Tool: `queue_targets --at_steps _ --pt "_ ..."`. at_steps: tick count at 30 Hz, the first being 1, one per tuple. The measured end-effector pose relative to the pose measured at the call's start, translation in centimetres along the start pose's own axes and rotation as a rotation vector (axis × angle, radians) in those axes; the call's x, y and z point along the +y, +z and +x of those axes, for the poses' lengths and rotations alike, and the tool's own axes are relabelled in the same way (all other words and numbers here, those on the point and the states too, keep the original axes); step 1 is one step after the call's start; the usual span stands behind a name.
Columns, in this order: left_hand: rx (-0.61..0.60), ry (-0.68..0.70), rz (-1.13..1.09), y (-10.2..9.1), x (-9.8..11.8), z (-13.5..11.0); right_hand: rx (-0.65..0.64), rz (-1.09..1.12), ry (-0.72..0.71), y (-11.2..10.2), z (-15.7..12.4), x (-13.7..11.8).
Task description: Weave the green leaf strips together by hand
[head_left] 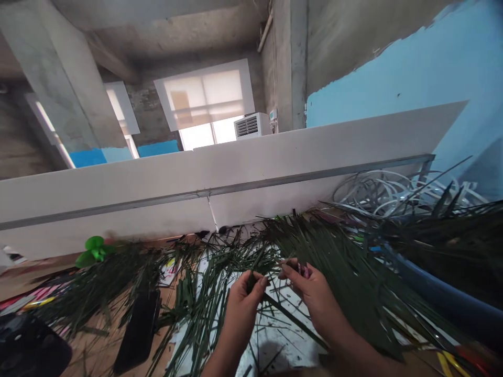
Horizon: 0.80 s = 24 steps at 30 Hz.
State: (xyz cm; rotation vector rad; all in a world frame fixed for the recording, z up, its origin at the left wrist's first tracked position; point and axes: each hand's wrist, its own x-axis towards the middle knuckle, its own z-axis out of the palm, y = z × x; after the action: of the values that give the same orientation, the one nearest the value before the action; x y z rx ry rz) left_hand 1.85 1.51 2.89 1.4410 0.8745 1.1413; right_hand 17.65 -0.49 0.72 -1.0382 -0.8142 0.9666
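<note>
Low in the middle of the head view, my left hand [244, 296] is closed in a pinch on a dark green leaf strip [293, 318]. The strip slants down to the right, passing below my right hand. A short distance to the right, my right hand [310, 288] is also closed, thumb against fingers. A small pink-purple thing [303, 270] shows among its fingers, too small to name. Cut leaf strips [208, 298] lie loose around and beneath both hands on a white sheet [275, 340].
A thick layer of long leaves [346, 283] spreads to the right, beside a blue tub [436, 288] heaped with dark leaves. White coiled strapping [377, 193] lies behind. To the left are a black phone [137, 330] and a green propeller-shaped object [95, 251]. A white partition [255, 162] borders the table.
</note>
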Motion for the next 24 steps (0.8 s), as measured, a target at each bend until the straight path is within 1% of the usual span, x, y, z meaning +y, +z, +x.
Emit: queue_targets --at_steps 1,3,6,8,10,12,13,14,15,17,19,21,23,24 --pt "0.01 -0.001 -0.001 -0.2 -0.1 0.2 0.001 -0.133 -0.014 -0.8 0.7 0.9" --pt "0.029 0.001 -0.005 -0.8 -0.4 0.5 -0.079 -0.552 -0.061 -2.3 2.1 2.8" --pt "0.052 0.0 -0.006 -1.5 -0.8 1.0 -0.147 -0.765 -0.045 -3.8 3.6 5.4" --pt "0.053 -0.01 -0.011 -1.8 -1.1 1.2 -0.171 -0.874 -0.047 -4.2 3.7 6.3" --pt "0.043 -0.015 -0.013 -2.0 -1.3 1.4 -0.197 -0.961 -0.076 -4.2 3.4 5.9" --pt "0.042 -0.004 0.0 -2.0 -1.4 1.4 -0.23 -1.017 -0.133 -4.0 2.5 4.1" --pt "0.041 0.001 0.015 -2.0 -1.4 1.4 -0.261 -1.074 -0.194 -3.8 1.9 2.8" --pt "0.038 0.005 0.035 -2.0 -1.3 1.4 -0.278 -1.076 -0.232 -3.6 1.3 1.3" --pt "0.034 0.007 0.056 -1.9 -1.2 1.4 -0.261 -1.021 -0.252 -3.4 0.6 -0.2" --pt "0.025 0.015 0.1 -1.8 -1.0 1.3 -0.27 -0.85 -0.301 -2.8 -0.7 -2.9" --pt "0.022 0.03 0.136 -1.6 -0.8 1.1 -0.277 -0.73 -0.421 -2.0 -1.6 -4.6" --pt "0.016 0.045 0.157 -1.5 -0.6 1.0 -0.35 -0.689 -0.515 -1.2 -1.9 -5.1" --pt "0.001 0.052 0.162 -1.4 -0.3 0.8 -0.404 -0.702 -0.554 -0.6 -1.5 -4.6" --pt "-0.007 0.051 0.16 -1.4 -0.2 0.7 -0.411 -0.717 -0.568 -0.4 -1.2 -4.2"
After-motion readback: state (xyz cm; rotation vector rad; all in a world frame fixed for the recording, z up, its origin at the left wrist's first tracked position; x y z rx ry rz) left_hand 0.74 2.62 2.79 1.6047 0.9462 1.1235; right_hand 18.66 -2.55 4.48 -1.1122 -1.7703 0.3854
